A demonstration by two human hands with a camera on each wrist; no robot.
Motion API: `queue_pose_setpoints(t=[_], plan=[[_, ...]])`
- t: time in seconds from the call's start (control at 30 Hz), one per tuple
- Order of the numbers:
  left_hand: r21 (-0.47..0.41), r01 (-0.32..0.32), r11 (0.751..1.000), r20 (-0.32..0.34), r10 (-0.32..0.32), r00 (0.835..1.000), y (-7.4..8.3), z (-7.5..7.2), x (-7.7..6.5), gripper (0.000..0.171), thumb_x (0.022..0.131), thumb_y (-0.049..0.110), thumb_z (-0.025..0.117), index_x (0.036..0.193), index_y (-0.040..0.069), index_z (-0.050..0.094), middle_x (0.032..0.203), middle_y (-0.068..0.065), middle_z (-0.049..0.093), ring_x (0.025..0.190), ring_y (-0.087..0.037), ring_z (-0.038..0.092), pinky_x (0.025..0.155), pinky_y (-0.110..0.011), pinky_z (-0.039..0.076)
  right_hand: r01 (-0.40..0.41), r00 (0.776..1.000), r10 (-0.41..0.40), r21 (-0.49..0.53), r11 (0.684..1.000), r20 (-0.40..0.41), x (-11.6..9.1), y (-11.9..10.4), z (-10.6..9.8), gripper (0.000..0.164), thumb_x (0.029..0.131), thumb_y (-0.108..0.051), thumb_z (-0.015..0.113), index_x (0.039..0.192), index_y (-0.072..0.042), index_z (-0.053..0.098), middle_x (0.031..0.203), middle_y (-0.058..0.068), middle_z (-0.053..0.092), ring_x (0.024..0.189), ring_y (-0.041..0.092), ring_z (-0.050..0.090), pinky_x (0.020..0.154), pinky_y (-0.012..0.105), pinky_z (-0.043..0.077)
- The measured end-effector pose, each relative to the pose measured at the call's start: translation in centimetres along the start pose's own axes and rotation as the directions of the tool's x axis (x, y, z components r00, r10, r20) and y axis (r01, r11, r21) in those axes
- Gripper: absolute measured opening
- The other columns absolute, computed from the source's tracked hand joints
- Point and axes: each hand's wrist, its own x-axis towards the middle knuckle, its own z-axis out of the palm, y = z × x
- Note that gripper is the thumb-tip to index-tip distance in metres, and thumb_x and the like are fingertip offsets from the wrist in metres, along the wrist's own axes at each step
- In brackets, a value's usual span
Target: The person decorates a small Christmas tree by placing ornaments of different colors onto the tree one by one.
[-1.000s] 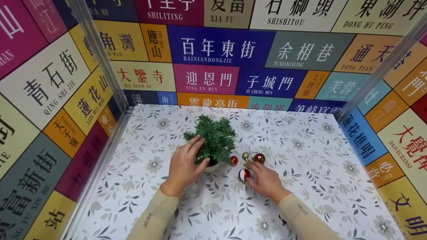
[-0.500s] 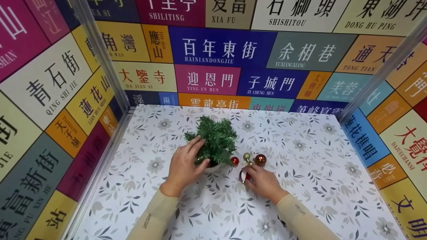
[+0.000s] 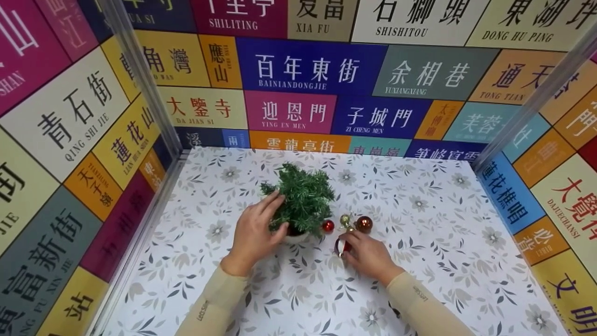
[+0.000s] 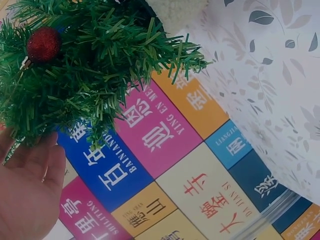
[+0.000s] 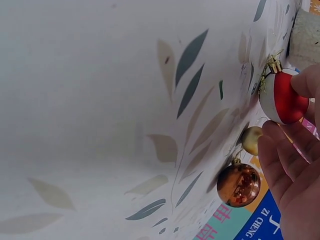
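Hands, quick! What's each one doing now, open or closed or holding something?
Left hand: open, touching the tree.
Right hand: closed, holding the red-and-white ball between thumb and fingers.
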Motion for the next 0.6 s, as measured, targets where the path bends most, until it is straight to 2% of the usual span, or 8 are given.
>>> queue_pose_setpoints(t=[0.3,0.6], plan=[[-0.020,-0.019,1.000,-0.022,0.019,1.000,-0.24,-0.26,-0.07,0.059,0.088,0.026,0.073,0.143,0.011,0.055,0.143,-0.009,0.054,0.115,-0.026,0.061,0.093,-0.046,0.049,-0.009,1.000,0.009,-0.005,1.000,0.008,0.00,-0.11,-0.04,0.041,0.089,-0.029,0.073,0.128,-0.022,0.064,0.129,0.001,0.060,0.096,0.024,0.066,0.071,0.043,0.056],[-0.023,-0.009,1.000,-0.003,0.009,1.000,-0.58,-0.33,-0.20,0.060,0.089,0.027,0.072,0.144,0.012,0.054,0.144,-0.008,0.053,0.117,-0.025,0.060,0.096,-0.044,0.048,-0.004,1.000,0.004,-0.012,1.000,0.005,-0.02,-0.03,0.09,0.040,0.090,-0.030,0.072,0.128,-0.021,0.063,0.127,0.001,0.060,0.095,0.023,0.066,0.070,0.042,0.056]])
